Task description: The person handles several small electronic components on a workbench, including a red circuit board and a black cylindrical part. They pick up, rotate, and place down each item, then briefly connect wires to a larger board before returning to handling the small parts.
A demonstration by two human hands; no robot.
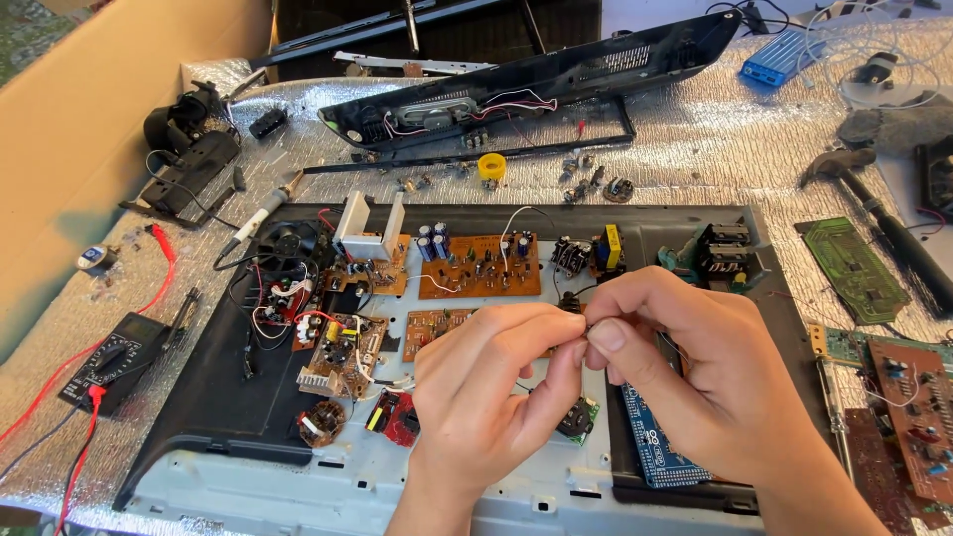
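While both hands meet in the middle of the frame, the left hand and right hand each keep a narrow grip on one tiny dark part, too small to tell. Many circuit boards already lie loose on the opened black panel. A blue board sits lower right, a yellow ring up top, a blue box upper right.

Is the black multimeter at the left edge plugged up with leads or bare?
Plugged: a red lead sits in the multimeter and trails off across the foil sheet.
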